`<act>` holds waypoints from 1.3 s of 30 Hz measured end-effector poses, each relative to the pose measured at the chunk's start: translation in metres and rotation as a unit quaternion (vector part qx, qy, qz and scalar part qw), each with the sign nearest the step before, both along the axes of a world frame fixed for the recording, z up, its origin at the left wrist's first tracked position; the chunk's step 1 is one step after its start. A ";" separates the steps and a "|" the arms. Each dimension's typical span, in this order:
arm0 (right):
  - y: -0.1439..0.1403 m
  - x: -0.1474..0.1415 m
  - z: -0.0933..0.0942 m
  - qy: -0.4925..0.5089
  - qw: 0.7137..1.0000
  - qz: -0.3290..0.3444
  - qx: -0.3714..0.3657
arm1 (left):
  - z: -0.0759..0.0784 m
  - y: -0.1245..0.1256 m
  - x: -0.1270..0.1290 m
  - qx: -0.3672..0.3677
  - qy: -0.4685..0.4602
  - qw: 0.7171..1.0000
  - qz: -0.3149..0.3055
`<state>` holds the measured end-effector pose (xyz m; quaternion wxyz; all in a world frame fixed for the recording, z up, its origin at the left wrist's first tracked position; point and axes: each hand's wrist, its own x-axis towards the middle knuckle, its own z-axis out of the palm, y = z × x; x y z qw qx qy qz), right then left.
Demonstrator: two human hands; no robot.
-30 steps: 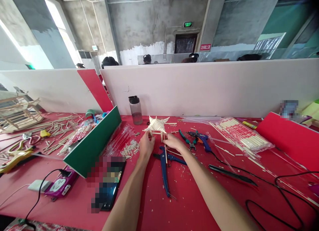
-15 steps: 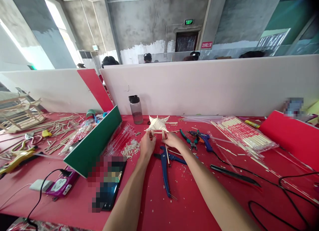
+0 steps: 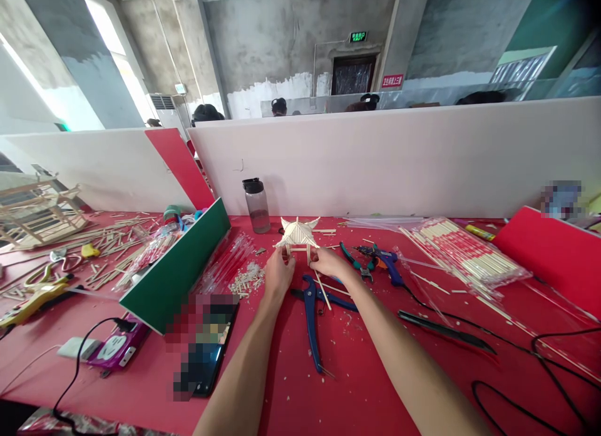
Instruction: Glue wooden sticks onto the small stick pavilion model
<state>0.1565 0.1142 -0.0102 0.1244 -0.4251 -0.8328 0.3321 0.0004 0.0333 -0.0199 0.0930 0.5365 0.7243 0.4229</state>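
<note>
A small pavilion model [image 3: 298,233] built of thin wooden sticks, with a roof of upturned corners, stands upright between my hands. My left hand [image 3: 278,270] grips its left post between thumb and fingers. At the right post, my right hand [image 3: 328,263] is closed with its fingertips pressed to the wood. A loose stick [image 3: 323,292] slants down from under the right fingers; I cannot tell if they hold it too. Just below lies a blue-handled cutter [image 3: 310,323], its handles spread. Parts of the posts are hidden by my fingers.
Right of my hands lie green-handled pliers [image 3: 355,260], a blue glue gun [image 3: 389,267] and a black knife [image 3: 446,331]. Packed sticks [image 3: 469,251] are farther right. A bottle [image 3: 256,205], a green board [image 3: 178,267] and a phone [image 3: 206,354] stand or lie left.
The view shifts slightly. Both hands stay at the model's posts, while the loose stick under the right hand now slants more to the right.
</note>
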 end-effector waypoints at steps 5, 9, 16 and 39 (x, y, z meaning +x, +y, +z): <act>0.001 -0.001 -0.002 0.003 1.000 -0.001 0.030 | -0.002 0.001 -0.001 -0.001 -0.003 1.000 0.003; -0.002 -0.002 0.000 0.000 0.998 0.004 0.061 | -0.001 -0.001 -0.001 0.004 0.000 1.000 -0.001; -0.002 -0.003 0.000 -0.028 0.995 -0.006 0.097 | -0.001 0.000 0.000 0.004 -0.004 1.000 -0.003; 0.008 0.015 0.007 -0.034 0.994 -0.026 0.097 | 0.003 -0.004 -0.002 -0.016 0.006 1.000 -0.021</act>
